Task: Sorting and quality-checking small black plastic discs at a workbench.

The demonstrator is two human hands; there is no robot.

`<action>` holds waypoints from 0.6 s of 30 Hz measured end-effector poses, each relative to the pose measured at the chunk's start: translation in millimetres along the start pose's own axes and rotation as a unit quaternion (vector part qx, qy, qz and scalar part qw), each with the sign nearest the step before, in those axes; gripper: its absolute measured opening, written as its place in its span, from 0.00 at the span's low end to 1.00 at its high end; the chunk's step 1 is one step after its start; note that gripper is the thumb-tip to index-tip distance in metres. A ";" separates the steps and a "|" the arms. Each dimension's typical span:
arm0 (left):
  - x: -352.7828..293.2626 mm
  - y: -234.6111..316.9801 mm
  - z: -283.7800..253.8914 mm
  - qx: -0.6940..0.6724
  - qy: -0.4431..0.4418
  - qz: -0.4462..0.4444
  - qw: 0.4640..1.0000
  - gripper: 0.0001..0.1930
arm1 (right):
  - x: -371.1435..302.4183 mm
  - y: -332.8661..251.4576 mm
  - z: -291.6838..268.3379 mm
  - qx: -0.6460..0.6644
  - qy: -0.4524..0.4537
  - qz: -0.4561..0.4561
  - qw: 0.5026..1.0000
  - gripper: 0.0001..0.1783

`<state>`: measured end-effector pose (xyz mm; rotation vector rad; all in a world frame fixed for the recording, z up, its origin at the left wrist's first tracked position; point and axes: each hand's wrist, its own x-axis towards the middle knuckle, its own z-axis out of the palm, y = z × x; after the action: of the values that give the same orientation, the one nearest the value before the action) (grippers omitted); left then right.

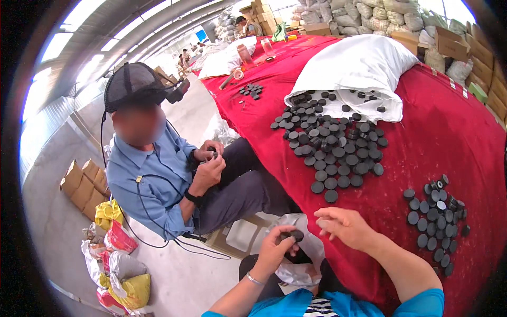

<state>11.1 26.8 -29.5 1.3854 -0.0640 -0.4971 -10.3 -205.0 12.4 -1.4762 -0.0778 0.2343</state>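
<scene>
In my left hand, above my lap, I hold a small black round cap between thumb and fingers. My right hand hovers by the near edge of the red-covered table, its fingers stretched out and apart, with nothing visible in them. Beyond it lies a large pile of black round caps, spilling from the mouth of a white woven sack. A smaller group of similar caps lies on the cloth to the right of my right hand, a few showing paler faces.
A co-worker in a blue shirt sits at the left, handling a small dark piece. More caps and a tape roll lie farther along the table. Filled bags and cartons stand on the floor at left; stacked sacks rise behind.
</scene>
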 end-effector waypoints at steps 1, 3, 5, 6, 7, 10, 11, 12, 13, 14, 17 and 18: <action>-1.0 10.1 11.2 0.043 -0.007 0.039 0.998 0.15 | -0.4 -2.0 5.1 0.022 -0.013 0.022 0.999 0.18; 5.6 17.9 26.0 0.086 -0.015 0.080 0.993 0.16 | -1.9 1.4 10.9 0.059 -0.046 0.035 0.997 0.19; 11.2 18.8 37.4 0.373 -0.009 0.413 0.831 0.18 | -2.0 2.7 9.3 0.095 -0.078 0.048 0.991 0.20; 7.6 19.7 42.4 0.357 -0.007 0.379 0.854 0.19 | -0.2 2.9 4.9 0.079 -0.078 0.050 0.993 0.20; 3.5 20.2 46.9 0.358 -0.005 0.380 0.853 0.19 | 0.9 3.5 1.7 0.064 -0.078 0.052 0.994 0.20; -11.0 17.9 56.0 0.309 -0.003 0.297 0.903 0.20 | -2.0 5.9 1.1 0.096 -0.083 0.055 0.990 0.20; -14.9 15.6 55.9 0.301 -0.006 0.283 0.911 0.20 | -4.0 6.7 2.1 0.109 -0.093 0.053 0.988 0.20; -17.7 15.0 56.5 0.291 -0.009 0.270 0.918 0.21 | -3.5 7.7 2.1 0.114 -0.098 0.039 0.988 0.20; -23.6 14.6 58.6 0.292 -0.008 0.270 0.917 0.21 | -5.2 7.7 2.6 0.114 -0.100 0.039 0.988 0.20; -30.7 13.9 60.8 0.240 0.003 0.252 0.938 0.21 | -8.1 7.7 3.7 0.119 -0.100 0.041 0.987 0.20; -38.3 10.2 56.2 0.179 0.058 0.197 0.962 0.19 | -3.8 8.5 3.1 0.130 -0.103 0.049 0.985 0.19; -34.3 8.0 46.6 0.267 0.099 0.236 0.929 0.19 | 4.4 14.3 1.7 0.116 -0.104 0.031 0.987 0.17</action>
<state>-32.5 -2.7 -4.3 1.8741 -0.3824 0.0807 -7.8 -201.4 -2.0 -1.2191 -0.1683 0.4338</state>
